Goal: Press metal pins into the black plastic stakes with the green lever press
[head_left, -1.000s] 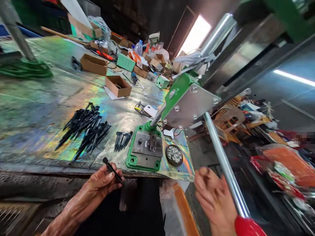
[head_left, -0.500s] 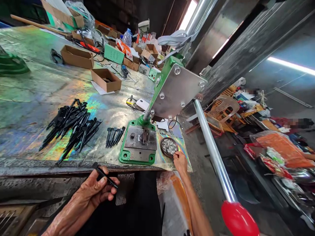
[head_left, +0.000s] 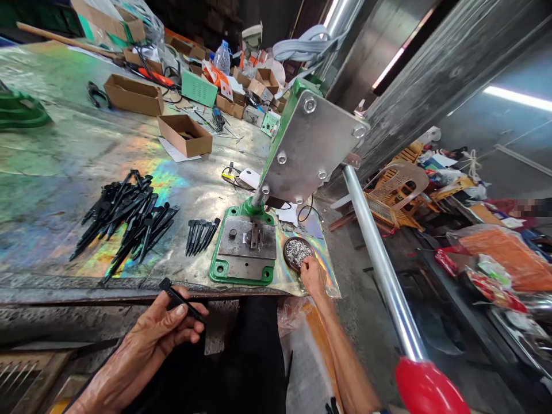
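Note:
My left hand (head_left: 166, 322) is closed on a black plastic stake (head_left: 183, 300), held tilted below the bench edge with its wide end up and left. At the round dish (head_left: 286, 264) of small silvery metal pins (head_left: 298, 252), my right hand (head_left: 314, 276) has its fingertips pinched together over the near rim; whatever is between them is hidden. Left of the dish stands a green hand press (head_left: 241, 278) with a steel plate on its base. A short row of black stakes (head_left: 200, 236) lies beside the press, and a large loose pile of stakes (head_left: 125, 218) is farther left.
The press's lever (head_left: 379, 253) slants down on the right to a red knob (head_left: 431, 385). Open cardboard boxes (head_left: 185, 135), a green box (head_left: 199, 88) and a plastic bottle (head_left: 222, 57) crowd the back of the bench. A chair (head_left: 399, 190) stands beyond at the right.
My right hand has moved slightly farther in over the dish of pins. My left hand still grips the stake, now turned a little so its wide end shows more. The view has shifted slightly.

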Tool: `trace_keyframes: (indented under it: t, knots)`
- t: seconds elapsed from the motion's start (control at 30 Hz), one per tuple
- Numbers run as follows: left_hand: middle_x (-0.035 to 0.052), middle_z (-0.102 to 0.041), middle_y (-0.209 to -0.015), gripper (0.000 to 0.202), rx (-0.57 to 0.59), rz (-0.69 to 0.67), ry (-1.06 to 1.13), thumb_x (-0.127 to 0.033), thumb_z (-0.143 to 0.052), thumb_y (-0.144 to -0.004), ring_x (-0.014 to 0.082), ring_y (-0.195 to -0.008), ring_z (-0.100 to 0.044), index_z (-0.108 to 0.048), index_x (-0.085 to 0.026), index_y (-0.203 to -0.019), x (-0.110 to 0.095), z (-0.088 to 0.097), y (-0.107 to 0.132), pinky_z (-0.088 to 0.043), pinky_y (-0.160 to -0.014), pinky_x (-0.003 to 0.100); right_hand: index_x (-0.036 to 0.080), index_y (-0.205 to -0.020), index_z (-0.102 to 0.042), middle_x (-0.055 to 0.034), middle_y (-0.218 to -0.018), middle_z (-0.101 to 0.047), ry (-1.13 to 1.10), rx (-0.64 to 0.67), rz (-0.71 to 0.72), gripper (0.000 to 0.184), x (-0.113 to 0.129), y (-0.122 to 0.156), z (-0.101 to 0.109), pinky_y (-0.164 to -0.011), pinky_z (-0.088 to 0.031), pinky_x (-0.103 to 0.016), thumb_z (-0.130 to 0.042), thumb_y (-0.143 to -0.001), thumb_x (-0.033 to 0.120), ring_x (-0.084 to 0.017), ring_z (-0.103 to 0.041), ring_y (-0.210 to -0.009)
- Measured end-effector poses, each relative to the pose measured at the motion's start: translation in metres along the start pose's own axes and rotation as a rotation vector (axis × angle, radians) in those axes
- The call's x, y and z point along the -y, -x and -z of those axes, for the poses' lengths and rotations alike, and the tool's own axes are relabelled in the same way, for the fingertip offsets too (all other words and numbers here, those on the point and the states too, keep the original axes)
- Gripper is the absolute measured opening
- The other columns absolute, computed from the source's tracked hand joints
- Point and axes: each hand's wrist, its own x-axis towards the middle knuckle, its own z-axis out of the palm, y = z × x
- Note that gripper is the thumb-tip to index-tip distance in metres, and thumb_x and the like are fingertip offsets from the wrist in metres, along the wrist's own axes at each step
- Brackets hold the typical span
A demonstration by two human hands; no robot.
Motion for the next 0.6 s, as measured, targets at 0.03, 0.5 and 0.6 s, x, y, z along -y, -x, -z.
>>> trace_keyframes:
  t: [0.03,0.5,0.6]
  knots:
    - [0.0028,-0.069,-0.08,0.035,0.005,-0.001,-0.009,-0.034,-0.078,-0.06,0.0191,-0.062,-0.063,-0.056,-0.029,-0.088,0.0,0.0,0.0,-0.053,-0.054,0.027,0.014,-0.098,-0.06,-0.0054,-0.098,-0.061,-0.003,-0.002,0.006,0.019,0.0,-0.001,-0.001,-0.079,-0.049,-0.04,-0.056,-0.09,0.031,-0.019,-0.059,-0.088]
    - [0.0044,-0.068,-0.086,0.031,0.071,-0.023,-0.08,-0.034,-0.078,-0.063,0.017,-0.066,-0.062,-0.062,-0.023,-0.087,0.008,0.012,-0.009,-0.054,-0.056,0.025,0.014,-0.094,-0.06,-0.0035,-0.09,-0.061,-0.311,-0.061,0.022,0.02,-0.008,0.002,-0.006,-0.073,-0.05,-0.037,-0.055,-0.091,0.033,-0.017,-0.06,-0.079]
    - [0.0041,-0.068,-0.086,0.029,0.073,-0.021,-0.072,-0.033,-0.077,-0.064,0.0166,-0.067,-0.062,-0.063,-0.022,-0.087,0.009,0.013,-0.009,-0.054,-0.057,0.025,0.014,-0.093,-0.06,-0.0033,-0.089,-0.061,-0.418,-0.067,0.013,0.02,-0.009,0.0,-0.006,-0.072,-0.05,-0.036,-0.055,-0.091,0.034,-0.017,-0.059,-0.078]
